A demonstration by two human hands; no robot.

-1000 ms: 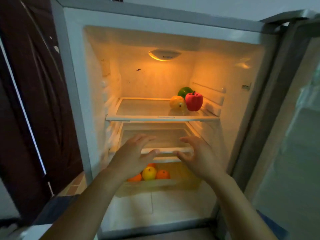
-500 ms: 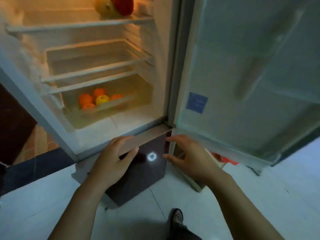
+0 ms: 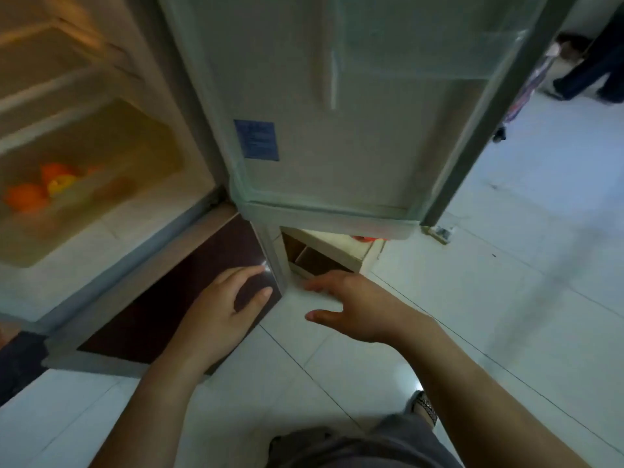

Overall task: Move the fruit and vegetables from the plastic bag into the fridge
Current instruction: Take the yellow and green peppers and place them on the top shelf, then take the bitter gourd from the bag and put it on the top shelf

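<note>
Your fingers [image 3: 244, 276] hang relaxed and empty on left hand [image 3: 216, 312] and right hand [image 3: 358, 309]; fruit [image 3: 28, 199] lies well apart, at the fridge drawer's [image 3: 135, 146] left end.

Warm amber light spills from inside the fridge [image 3: 189, 96], tinting its drawer [image 3: 141, 140] and the fruit [image 3: 27, 197] in it, which smears into orange and yellow blobs. Everything else lies in dim, cool, greenish grey. The white floor [image 3: 506, 265] carries a soft glare just ahead of my shoe [image 3: 424, 405], and a small bright glint sits on the dark panel [image 3: 175, 298] by my left grip [image 3: 219, 312]. Motion blur softens the whole view; the door [image 3: 337, 113] bows at its edges.
</note>
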